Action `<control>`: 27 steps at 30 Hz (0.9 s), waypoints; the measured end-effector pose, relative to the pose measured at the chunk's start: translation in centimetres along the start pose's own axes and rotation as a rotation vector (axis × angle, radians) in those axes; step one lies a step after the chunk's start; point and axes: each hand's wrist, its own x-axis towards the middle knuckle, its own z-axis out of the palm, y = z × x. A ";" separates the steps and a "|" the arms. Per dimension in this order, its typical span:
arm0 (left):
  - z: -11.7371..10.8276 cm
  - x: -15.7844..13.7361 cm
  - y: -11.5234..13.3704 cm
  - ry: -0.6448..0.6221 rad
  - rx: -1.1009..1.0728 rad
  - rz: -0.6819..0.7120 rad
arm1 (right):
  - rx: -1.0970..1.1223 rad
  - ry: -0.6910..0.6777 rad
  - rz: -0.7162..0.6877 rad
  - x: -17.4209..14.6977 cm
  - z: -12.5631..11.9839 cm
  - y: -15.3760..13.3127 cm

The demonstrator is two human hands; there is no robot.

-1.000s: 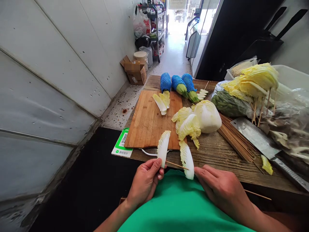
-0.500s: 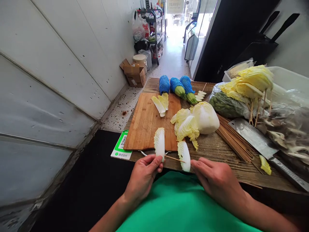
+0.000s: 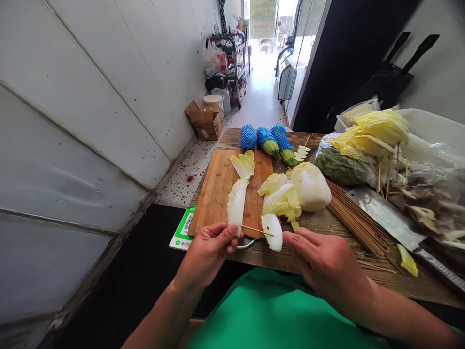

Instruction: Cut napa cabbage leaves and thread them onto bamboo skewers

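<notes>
Comparing this moment with the preceding second, both hands have moved away from the green garment [image 3: 276, 305] and toward the cutting board [image 3: 210, 194], taking the work with them. The left hand [image 3: 209, 249] is clamped, thumb against fingers, on the base of the held leaf [image 3: 236, 206], which rises upright above it, in front of the board. Its top now appears just below the two leaf pieces [image 3: 238, 167] lying on the board, where a clear stretch of wood showed earlier; contact between them is not evident. The right hand [image 3: 327, 257] is closed around the skewer [image 3: 253, 230], whose rear end appears to project behind the palm. Between the hands, just beside the right fingertips, the pierced leaf [image 3: 275, 225] sits on that skewer; it now looks shorter, consistent with a tilt. The front of the skewer reaches the held leaf beside the left thumb; how far it enters cannot be told. In this report's judgement the shift is one of position only: the skewer spans the same leaves and the grips are unaltered. Ahead of the right hand, the loose leaves [image 3: 281, 198] and cabbage head [image 3: 310, 186] remain in place; to its right, the cleaver [image 3: 385, 213] lies undisturbed on the bench [image 3: 317, 235].
</notes>
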 end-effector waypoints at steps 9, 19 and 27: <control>0.2 -0.1 -0.1 -0.021 0.036 -0.026 | -0.005 -0.006 -0.001 -0.2 -0.3 -0.1; 0.2 0.0 -0.2 -0.020 0.036 -0.056 | -0.015 -0.024 -0.023 -0.2 -0.4 0.0; 0.5 -0.1 -0.4 -0.045 0.024 -0.079 | -0.013 -0.032 -0.008 0.0 0.3 -0.4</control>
